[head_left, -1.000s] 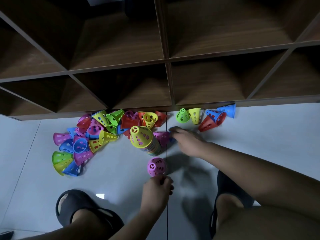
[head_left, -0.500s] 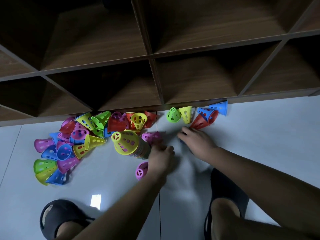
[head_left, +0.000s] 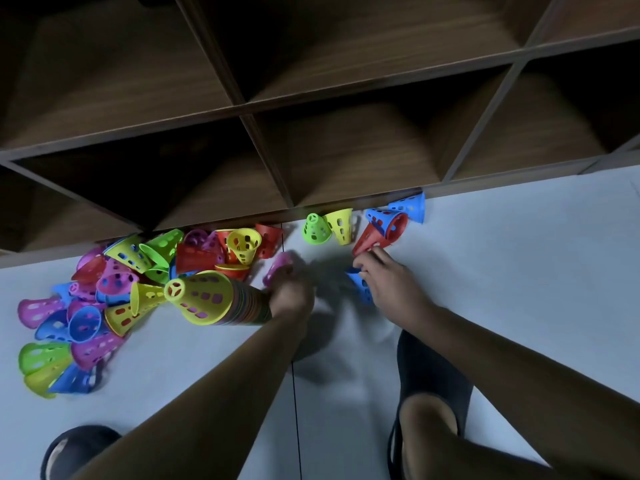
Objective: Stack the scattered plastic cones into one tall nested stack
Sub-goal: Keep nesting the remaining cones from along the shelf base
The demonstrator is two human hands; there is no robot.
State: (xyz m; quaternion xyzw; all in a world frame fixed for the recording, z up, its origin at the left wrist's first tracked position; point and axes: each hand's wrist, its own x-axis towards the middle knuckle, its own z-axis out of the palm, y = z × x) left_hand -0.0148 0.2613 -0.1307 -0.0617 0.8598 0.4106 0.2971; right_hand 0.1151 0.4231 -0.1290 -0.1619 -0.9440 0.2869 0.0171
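Observation:
The nested stack (head_left: pixel 211 301), topped by a yellow cone, stands tilted on the white floor left of centre. My left hand (head_left: pixel 291 294) reaches past its right side and its fingers close on a blurred pink cone (head_left: pixel 278 263) lying behind the stack. My right hand (head_left: pixel 391 284) is further right, its fingers curled over a blue cone (head_left: pixel 360 289) lying on the floor. Touching its fingertips is a red cone (head_left: pixel 369 237). A heap of loose cones (head_left: pixel 104 299) spreads to the left, and more cones (head_left: pixel 242 242) lie along the shelf base.
A dark wooden cubby shelf (head_left: pixel 311 133) runs across the back, with a green cone (head_left: pixel 315 230), a yellow cone (head_left: pixel 343 223) and blue cones (head_left: pixel 408 206) against its base. My feet in dark slippers (head_left: pixel 429 386) rest on the floor near me.
My left hand left the purple cone in front of the stack and reached forward to the pink cone behind it. My right hand shifted right, onto the blue cone. The view moved closer.

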